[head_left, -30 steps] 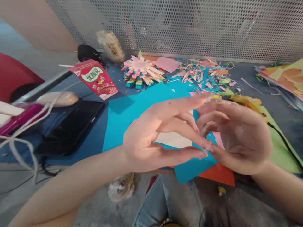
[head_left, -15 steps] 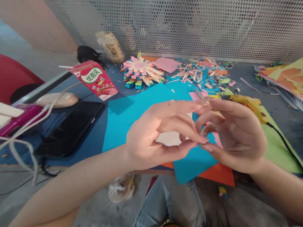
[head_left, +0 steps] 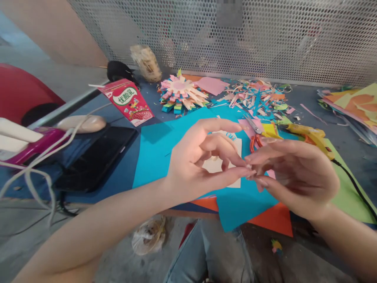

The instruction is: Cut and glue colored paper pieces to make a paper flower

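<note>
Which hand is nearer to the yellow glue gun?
Right. The right hand is just in front of the yellow glue gun; the left hand is farther off, to its left.

You have a dark blue table (head_left: 350, 147) in front of you. Blue paper (head_left: 154, 157) covers its middle, and an orange sheet (head_left: 275, 224) juts past the edge nearest you. On your left lie a flat black device (head_left: 96, 161), a pale rounded object (head_left: 85, 124) and a red drink carton (head_left: 134, 108). Toward the back you see a layered paper flower (head_left: 180, 92) and a heap of paper shreds (head_left: 259, 96); on your right, a light green sheet (head_left: 347, 192).
</note>
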